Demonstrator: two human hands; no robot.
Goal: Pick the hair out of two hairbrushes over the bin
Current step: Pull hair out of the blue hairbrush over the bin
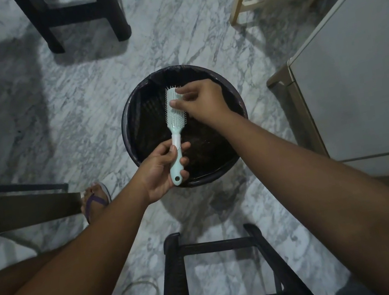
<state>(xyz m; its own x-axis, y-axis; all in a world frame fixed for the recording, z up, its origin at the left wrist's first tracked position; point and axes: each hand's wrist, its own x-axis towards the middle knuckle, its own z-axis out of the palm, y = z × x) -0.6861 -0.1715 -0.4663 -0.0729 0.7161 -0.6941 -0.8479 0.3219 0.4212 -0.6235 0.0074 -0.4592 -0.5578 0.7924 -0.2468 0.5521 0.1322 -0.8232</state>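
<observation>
Mid-job, one brush in hand. Left hand (163,168) grips the handle of the mint-green plastic hairbrush (175,117), bristles up, held right over the round black lined bin (129,143). Right hand (202,99) pinches at the bristles near the head's tip; any strand between the fingertips is too fine to tell. Bristles look mostly clean, so I'd judge this brush nearly done. Dark clumpy mass in the bin bottom — could be hair, not sure. Second brush not in view — status unknown.
</observation>
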